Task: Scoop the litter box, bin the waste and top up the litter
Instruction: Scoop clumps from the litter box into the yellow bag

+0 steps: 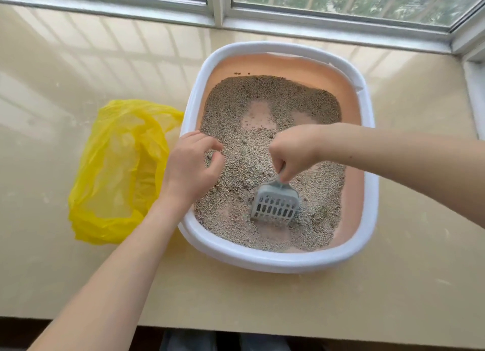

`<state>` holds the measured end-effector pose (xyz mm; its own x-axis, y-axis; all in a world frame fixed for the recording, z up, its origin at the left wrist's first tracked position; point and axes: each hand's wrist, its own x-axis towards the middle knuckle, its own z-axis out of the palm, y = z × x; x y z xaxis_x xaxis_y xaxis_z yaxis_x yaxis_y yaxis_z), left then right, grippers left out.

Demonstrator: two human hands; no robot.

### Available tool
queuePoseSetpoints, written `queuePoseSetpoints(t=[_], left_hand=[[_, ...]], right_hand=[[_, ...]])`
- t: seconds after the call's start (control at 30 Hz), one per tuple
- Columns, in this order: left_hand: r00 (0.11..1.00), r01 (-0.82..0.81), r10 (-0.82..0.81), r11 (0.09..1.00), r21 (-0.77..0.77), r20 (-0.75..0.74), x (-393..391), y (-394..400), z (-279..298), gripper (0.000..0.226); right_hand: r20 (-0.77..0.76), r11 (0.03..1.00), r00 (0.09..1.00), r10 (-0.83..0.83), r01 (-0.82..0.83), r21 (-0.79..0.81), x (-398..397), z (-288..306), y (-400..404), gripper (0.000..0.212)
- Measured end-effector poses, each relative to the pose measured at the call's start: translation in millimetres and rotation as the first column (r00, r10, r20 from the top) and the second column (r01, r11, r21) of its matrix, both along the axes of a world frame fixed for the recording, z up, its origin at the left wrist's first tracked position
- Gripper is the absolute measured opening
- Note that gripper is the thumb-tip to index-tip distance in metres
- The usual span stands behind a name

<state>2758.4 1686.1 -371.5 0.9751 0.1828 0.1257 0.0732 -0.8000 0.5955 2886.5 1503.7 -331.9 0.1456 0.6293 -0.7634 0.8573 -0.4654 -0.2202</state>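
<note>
Scooping is under way: the right hand [294, 151] pinches the grey slotted plastic scoop [275, 206], dug into the litter of the white-rimmed pink litter box [265, 259] on the beige worktop [236, 298]. The left hand [191, 167] hovers, fingers loosely curled, empty. Next it likely lifts, sifts, then tips into the yellow plastic bag [118, 172] beside the box.

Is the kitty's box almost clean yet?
Not yet. The right hand is dragging the scoop through the litter, which already has bare patches. The left hand hovers at the box rim. The yellow bag looks empty; binning and topping up remain.
</note>
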Motion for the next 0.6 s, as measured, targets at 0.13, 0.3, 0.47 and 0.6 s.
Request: queuePoseSetpoints(t=[0.13,0.3,0.47,0.6], left_hand=[[1.0,0.009,-0.009,1.0,0.002,0.009,0,0,1,0.029],[1.0,0.015,-0.015,1.0,-0.004,0.014,1,1,0,0.028],[1.0,0.022,-0.022,1.0,-0.017,0.015,1,2,-1,0.026],[1.0,0.012,-0.012,1.0,-0.019,0.013,0,1,-1,0.022]], right_hand=[[0.156,0.988,0.988,-0.008,-0.016,0.152,12,15,-5,0.042],[0.392,0.967,0.919,0.032,-0.128,0.222,-15,41,-37,0.047],[0.489,0.986,0.871,-0.043,-0.041,0.161,-51,49,-93,0.054],[0.507,0.937,0.816,-0.277,0.111,0.332,-76,32,-116,0.036]])
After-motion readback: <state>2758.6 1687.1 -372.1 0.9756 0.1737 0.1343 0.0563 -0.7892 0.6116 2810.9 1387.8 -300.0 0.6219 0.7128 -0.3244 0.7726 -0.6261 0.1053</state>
